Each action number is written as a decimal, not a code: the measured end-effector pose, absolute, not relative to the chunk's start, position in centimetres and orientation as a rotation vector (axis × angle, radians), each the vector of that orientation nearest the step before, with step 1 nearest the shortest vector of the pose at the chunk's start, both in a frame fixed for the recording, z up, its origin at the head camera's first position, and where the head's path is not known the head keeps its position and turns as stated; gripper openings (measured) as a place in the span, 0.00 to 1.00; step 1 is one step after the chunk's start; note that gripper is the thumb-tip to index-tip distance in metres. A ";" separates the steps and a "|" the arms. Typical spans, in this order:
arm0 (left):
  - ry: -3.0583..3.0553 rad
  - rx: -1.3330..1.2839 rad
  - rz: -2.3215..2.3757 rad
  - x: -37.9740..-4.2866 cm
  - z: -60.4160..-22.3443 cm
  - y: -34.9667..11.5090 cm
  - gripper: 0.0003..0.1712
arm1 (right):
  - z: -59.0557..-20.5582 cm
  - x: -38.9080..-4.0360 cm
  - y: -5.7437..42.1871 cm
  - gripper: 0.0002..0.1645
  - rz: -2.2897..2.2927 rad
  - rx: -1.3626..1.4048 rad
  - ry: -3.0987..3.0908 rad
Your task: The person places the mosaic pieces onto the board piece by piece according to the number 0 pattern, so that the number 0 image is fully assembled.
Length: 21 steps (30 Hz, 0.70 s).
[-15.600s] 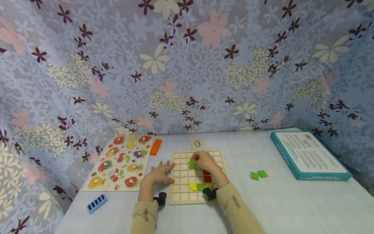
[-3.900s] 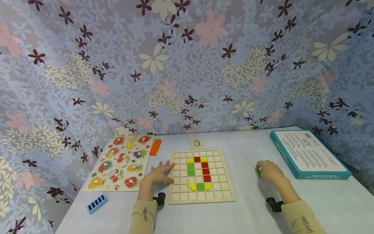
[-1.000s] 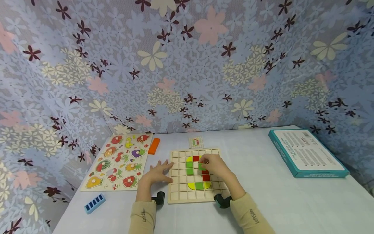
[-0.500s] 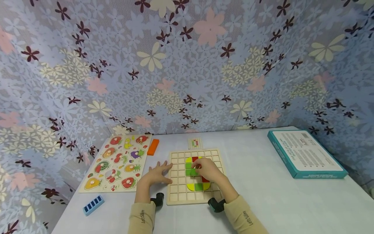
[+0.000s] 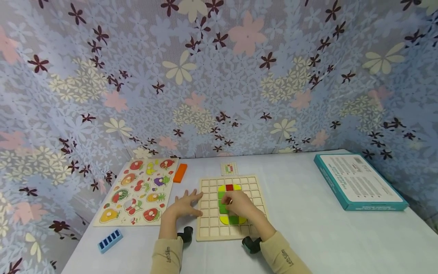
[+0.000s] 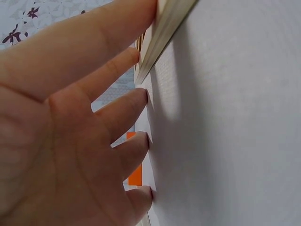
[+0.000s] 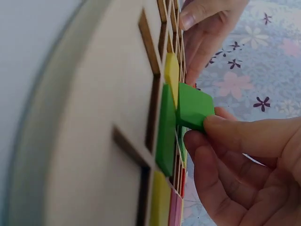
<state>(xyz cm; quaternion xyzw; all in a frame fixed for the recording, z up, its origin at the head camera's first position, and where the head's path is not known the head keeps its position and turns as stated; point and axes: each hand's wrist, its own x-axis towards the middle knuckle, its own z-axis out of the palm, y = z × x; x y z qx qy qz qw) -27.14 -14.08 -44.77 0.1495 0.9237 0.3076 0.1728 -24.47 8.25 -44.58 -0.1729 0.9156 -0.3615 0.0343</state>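
My right hand (image 5: 239,203) pinches a green square tile (image 7: 195,104) between thumb and fingers, tilted close over the wooden grid board (image 5: 209,230). Below the tile, a green tile (image 7: 164,132) and a yellow corner piece (image 7: 172,75) sit in the grid. Head view shows a red square (image 5: 229,187) in the ring's far row and a green square (image 5: 234,220) in its near row. The ring's right side is mostly hidden by the right hand. My left hand (image 5: 184,206) lies with spread fingers at the board's left edge, thumb and index finger touching it.
A small pattern card (image 5: 229,168) lies behind the board. At left are a fruit puzzle board (image 5: 147,199), an orange block (image 5: 180,173) and a blue slotted piece (image 5: 110,240). A teal box (image 5: 362,182) lies at right, before a flowered cloth backdrop (image 5: 219,76).
Earlier the right hand took a green tile from the table right of the board and carried it over the grid. Within the last second it moved slightly left and nearer. The left hand stayed put.
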 end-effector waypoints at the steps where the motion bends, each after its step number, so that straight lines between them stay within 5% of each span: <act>1: 2.620 0.420 0.877 -27.2 -44.7 -14.1 0.42 | -44.6 -24.5 8.2 0.08 -1.105 -0.541 2.819; 21: 2.628 0.425 0.859 -27.3 -44.8 -13.9 0.42 | -44.2 -24.1 8.3 0.09 -0.957 -0.569 2.886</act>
